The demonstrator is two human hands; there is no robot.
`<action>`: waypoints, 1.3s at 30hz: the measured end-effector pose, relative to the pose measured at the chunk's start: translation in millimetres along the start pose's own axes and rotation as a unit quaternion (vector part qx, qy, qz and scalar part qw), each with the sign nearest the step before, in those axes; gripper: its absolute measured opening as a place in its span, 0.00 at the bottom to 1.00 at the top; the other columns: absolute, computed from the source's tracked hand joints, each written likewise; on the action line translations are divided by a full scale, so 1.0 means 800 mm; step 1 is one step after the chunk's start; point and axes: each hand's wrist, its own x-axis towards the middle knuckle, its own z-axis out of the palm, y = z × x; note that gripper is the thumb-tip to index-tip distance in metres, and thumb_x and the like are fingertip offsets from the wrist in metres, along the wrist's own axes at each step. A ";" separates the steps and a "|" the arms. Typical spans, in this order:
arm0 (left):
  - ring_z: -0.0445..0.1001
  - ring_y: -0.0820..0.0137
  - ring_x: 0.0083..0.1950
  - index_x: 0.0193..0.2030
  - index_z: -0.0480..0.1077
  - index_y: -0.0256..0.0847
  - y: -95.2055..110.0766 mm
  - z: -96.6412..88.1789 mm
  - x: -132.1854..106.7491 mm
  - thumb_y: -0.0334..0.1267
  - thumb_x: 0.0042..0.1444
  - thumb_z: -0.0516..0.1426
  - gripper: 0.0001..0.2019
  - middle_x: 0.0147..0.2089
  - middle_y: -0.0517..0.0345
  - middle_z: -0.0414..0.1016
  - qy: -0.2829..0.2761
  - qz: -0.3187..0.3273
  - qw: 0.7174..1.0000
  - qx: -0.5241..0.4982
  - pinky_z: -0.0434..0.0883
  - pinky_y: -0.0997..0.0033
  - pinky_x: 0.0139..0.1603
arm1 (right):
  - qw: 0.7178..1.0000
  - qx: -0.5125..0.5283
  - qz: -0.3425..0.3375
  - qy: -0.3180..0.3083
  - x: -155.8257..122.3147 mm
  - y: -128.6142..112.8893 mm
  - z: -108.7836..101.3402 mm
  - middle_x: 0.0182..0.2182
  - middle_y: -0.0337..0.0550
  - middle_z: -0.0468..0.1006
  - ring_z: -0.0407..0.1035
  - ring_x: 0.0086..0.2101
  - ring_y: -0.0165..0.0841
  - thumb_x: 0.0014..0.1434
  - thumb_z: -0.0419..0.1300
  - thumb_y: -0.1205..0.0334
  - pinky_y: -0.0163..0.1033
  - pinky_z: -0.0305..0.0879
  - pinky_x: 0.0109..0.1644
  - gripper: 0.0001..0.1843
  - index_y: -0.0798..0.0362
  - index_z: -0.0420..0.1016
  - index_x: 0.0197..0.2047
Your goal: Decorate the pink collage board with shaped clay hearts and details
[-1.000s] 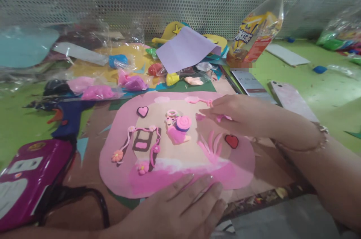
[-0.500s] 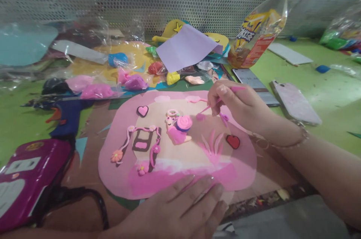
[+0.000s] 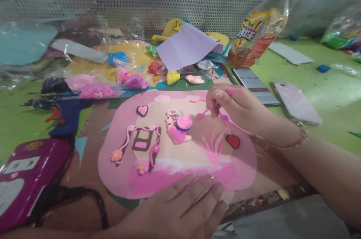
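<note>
A rounded pink card (image 3: pixel 115 128) with a beige middle lies before me. On it are a clay snail (image 3: pixel 182 128) with a pink spiral shell, a pink heart (image 3: pixel 142 110), a red heart (image 3: pixel 233 141) and a dark frame trimmed with clay flowers (image 3: pixel 142 168). My left hand (image 3: pixel 180 209) rests flat over the card's near edge, fingers stretched out. Above the card's right side, my right hand (image 3: pixel 229 107) pinches a thin pink clay tool (image 3: pixel 207 111). Its tip is at a small pink clay blob (image 3: pixel 200 116) on the beige area, right of the snail.
Bagged clay lumps (image 3: pixel 98 90), a lilac sheet (image 3: pixel 187 47) and a drink bottle (image 3: pixel 259 24) stand or lie behind the card. A phone (image 3: pixel 258 88) and its case (image 3: pixel 296 102) are on the right. At left are a blue glue gun (image 3: pixel 66 116) and a magenta box (image 3: pixel 36 178).
My right hand has shifted slightly left with the pink clay tool, its fingers nearer the pink blob. My left hand has stayed in place.
</note>
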 end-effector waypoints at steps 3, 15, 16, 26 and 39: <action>0.65 0.66 0.62 0.62 0.63 0.40 0.000 -0.002 0.000 0.38 0.68 0.46 0.18 0.63 0.59 0.66 -0.003 0.006 1.000 -0.001 0.65 0.67 0.60 | 1.000 -0.002 0.008 0.003 0.000 0.001 -0.001 0.21 0.40 0.69 0.64 0.23 0.25 0.70 0.40 0.51 0.34 0.61 0.31 0.27 0.54 0.65 0.25; 0.66 0.66 0.61 0.61 0.64 0.40 -0.003 0.001 0.001 0.38 0.68 0.47 0.18 0.63 0.60 0.67 0.004 -0.002 1.000 -0.006 0.66 0.68 0.59 | 1.000 -0.024 -0.016 -0.001 0.001 -0.002 -0.002 0.21 0.39 0.69 0.64 0.25 0.27 0.70 0.39 0.51 0.35 0.61 0.33 0.27 0.52 0.64 0.25; 0.66 0.66 0.61 0.61 0.64 0.40 -0.003 -0.002 0.002 0.38 0.68 0.46 0.18 0.63 0.60 0.67 -0.003 -0.004 1.000 -0.010 0.66 0.67 0.60 | 1.000 -0.026 -0.010 0.002 0.000 -0.002 -0.002 0.21 0.39 0.69 0.64 0.25 0.27 0.70 0.39 0.51 0.35 0.61 0.32 0.27 0.52 0.65 0.25; 0.65 0.68 0.61 0.61 0.65 0.42 0.000 0.000 0.001 0.40 0.68 0.47 0.18 0.63 0.63 0.68 0.009 -0.004 1.000 0.008 0.65 0.68 0.60 | 1.000 -0.015 -0.022 -0.003 0.000 0.000 -0.001 0.22 0.40 0.68 0.64 0.25 0.26 0.70 0.39 0.51 0.35 0.61 0.33 0.27 0.53 0.65 0.25; 0.67 0.67 0.61 0.60 0.66 0.40 -0.003 0.000 0.001 0.38 0.68 0.46 0.17 0.62 0.60 0.69 0.014 0.006 1.000 -0.017 0.67 0.68 0.58 | 1.000 -0.026 -0.014 0.000 0.001 -0.001 -0.001 0.21 0.40 0.69 0.64 0.25 0.27 0.70 0.39 0.49 0.35 0.61 0.34 0.27 0.53 0.65 0.25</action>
